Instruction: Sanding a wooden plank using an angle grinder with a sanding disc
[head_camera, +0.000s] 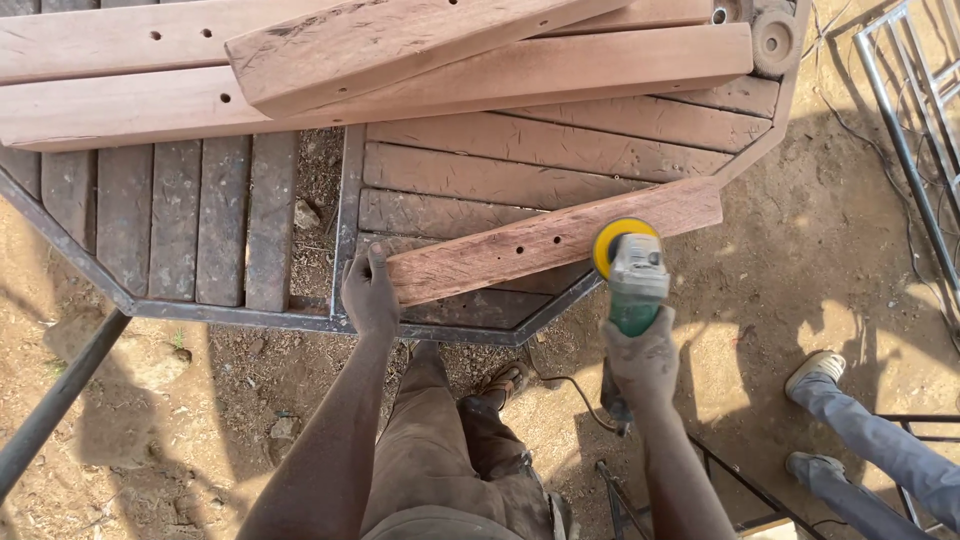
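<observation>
The left hand (370, 296) is pressing down on the near end of a reddish wooden plank (552, 240), fingers curled over its end and gripping it against the slatted table (480, 180) so it cannot slide. The right hand (643, 360) is closing around the green body of an angle grinder (634, 275), holding it firmly with the yellow sanding disc (612, 240) touching the near edge of the plank, around the middle of its length. The plank is lying at a slant across the table's metal frame (345, 215), its far end reaching toward the right corner and a row of small holes showing along its face. Farther back, several longer planks (400, 70) are lying stacked across the table top, well apart from the grinder. The grinder's cable (570, 385) is trailing down to the dirt just beside the person's sandalled foot (505, 380). At the lower right, another person's legs and shoes (850, 420) are standing well clear of the tool. Judging from the contact of disc and wood, the sanding of the plank's edge is under way; the next move seems to call for steady pressure from the left hand and a level, even sweep of the disc along the edge, with the cable kept away from it.
</observation>
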